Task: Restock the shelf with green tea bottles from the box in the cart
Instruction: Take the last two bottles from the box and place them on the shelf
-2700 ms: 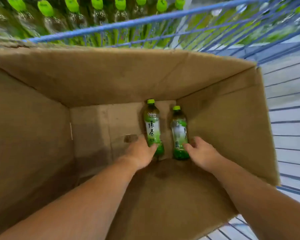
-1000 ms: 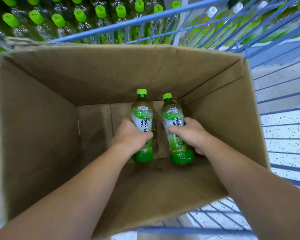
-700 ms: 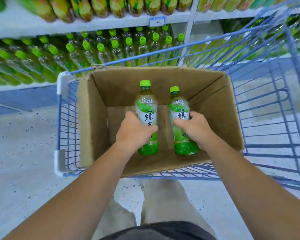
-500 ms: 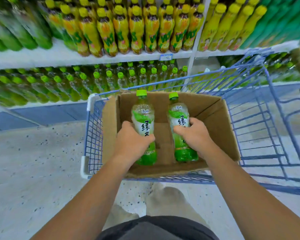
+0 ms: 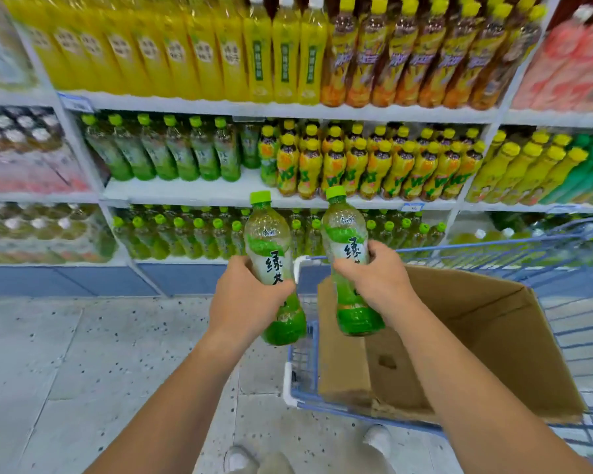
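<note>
Far left: the speckled floor (image 5: 83,354) lies open between the person and the shelving base.

Middle shelf (image 5: 185,191): a front row of six green tea bottles (image 5: 165,155) with green caps stands at its left part. A bare strip of white board runs along the front edge before them. One more green bottle stands set back in shadow at the row's right end, just beside the yellow-capped bottles (image 5: 374,162). These were not counted because of blur. The lower shelf holds further green-capped bottles (image 5: 185,234), closely packed and too blurred to count.

Left hand (image 5: 245,302): its fingers are wrapped round the lower body of one green tea bottle (image 5: 267,234). This bottle is upright, in the air to the left of the cart's edge and in front of the lower shelf.

Right hand (image 5: 374,278): its fingers are curled round the middle of a second green tea bottle (image 5: 343,230). This bottle is also upright and is held above the near left corner of the box. The two bottles are near each other and do not touch.

Right: one open cardboard box (image 5: 486,323) sits in one blue wire cart (image 5: 298,367), its flaps raised. The box's left wall stands just inside the cart's left rim.

Count: two bottles in hand, two hands engaged.
</note>
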Demonstrator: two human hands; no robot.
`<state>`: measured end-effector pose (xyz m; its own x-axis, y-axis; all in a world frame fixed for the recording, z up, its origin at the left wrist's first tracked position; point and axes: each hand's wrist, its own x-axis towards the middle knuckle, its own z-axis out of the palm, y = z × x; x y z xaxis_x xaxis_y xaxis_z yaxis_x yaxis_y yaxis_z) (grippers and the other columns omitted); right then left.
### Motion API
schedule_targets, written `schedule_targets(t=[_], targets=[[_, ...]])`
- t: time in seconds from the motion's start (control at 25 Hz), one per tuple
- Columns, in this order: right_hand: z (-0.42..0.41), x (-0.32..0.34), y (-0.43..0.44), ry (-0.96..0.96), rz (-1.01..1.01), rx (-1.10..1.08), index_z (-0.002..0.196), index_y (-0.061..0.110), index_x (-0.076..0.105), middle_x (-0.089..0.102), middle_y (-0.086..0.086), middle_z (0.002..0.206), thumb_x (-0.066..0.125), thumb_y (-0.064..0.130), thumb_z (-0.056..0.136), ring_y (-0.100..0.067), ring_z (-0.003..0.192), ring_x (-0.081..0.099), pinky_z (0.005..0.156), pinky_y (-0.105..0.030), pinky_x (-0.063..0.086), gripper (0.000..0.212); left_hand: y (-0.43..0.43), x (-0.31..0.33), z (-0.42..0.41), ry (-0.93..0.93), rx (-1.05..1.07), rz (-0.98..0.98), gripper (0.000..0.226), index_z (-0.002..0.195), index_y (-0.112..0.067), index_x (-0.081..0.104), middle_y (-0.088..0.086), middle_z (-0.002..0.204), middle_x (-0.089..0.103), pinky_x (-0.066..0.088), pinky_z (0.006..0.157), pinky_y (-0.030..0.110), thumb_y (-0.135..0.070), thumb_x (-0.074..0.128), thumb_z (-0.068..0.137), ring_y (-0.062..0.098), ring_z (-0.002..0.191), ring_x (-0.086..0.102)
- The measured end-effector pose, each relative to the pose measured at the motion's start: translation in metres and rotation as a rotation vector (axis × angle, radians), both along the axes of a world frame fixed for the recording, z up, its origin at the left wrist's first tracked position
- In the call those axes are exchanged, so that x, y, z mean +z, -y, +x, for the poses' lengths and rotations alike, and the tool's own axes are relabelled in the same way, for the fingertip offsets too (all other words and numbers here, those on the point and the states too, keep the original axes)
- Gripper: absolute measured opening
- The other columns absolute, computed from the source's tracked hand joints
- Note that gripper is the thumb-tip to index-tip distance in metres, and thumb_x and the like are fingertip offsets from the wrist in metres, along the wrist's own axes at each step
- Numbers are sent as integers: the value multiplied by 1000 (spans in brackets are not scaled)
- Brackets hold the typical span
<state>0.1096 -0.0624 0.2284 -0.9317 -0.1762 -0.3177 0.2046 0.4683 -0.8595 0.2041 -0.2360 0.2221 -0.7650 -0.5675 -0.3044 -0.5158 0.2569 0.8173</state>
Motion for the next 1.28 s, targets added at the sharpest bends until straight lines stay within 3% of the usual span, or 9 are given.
schedule_targets(t=[0.4, 0.64, 0.76, 0.84, 1.04, 1.2, 1.28], targets=[[-42, -26, 164, -86, -11, 2, 90, 23, 64, 70, 3, 84, 77, 20, 78, -14, 73, 65, 52, -23, 43, 18, 157, -33, -16, 1, 3, -67, 48, 102, -31, 49, -15, 88, 66, 60, 66, 32, -37, 84, 70, -1, 76, 65], [-101, -63, 227, -93, -46, -49, 92, 23, 67, 73, 5, 84, 78, 22, 76, -14, 77, 69, 61, -28, 51, 19, 230, -59, -82, -54, -28, -94, 47, 97, -34, 49, -13, 89, 68, 61, 68, 36, -38, 85, 66, 3, 79, 68], [-134, -82, 256, -98, -50, -45, 93, 24, 67, 73, 8, 84, 78, 22, 77, -11, 77, 69, 65, -31, 55, 19, 266, -76, -116, -77, -30, -112, 42, 96, -31, 53, -12, 89, 68, 55, 61, 22, -29, 86, 69, -1, 78, 66], [-154, -97, 274, -115, -28, -41, 91, 26, 65, 71, 9, 83, 79, 22, 78, -6, 75, 67, 59, -25, 51, 20, 289, -92, -138, -106, -27, -129, 40, 95, -31, 55, -10, 89, 69, 49, 57, 15, -24, 86, 70, -1, 77, 65], [-197, -127, 310, -170, 24, -70, 91, 24, 62, 70, 6, 82, 78, 25, 77, -11, 75, 67, 57, -26, 52, 21, 333, -132, -185, -164, -29, -158, 37, 91, -30, 54, -9, 86, 68, 53, 55, 24, -23, 86, 73, 3, 71, 65], [-222, -157, 338, -269, 21, -109, 91, 26, 61, 70, 5, 81, 78, 24, 77, -13, 73, 66, 57, -27, 52, 23, 364, -167, -221, -265, -36, -183, 39, 96, -37, 56, -14, 91, 69, 52, 57, 22, -30, 85, 73, -2, 72, 66], [-237, -177, 352, -360, 28, -140, 85, 26, 56, 64, 6, 75, 77, 24, 79, -12, 64, 59, 51, -23, 44, 22, 380, -192, -243, -349, -44, -226, 35, 93, -37, 57, -15, 86, 69, 54, 58, 24, -31, 85, 72, -3, 73, 65]])
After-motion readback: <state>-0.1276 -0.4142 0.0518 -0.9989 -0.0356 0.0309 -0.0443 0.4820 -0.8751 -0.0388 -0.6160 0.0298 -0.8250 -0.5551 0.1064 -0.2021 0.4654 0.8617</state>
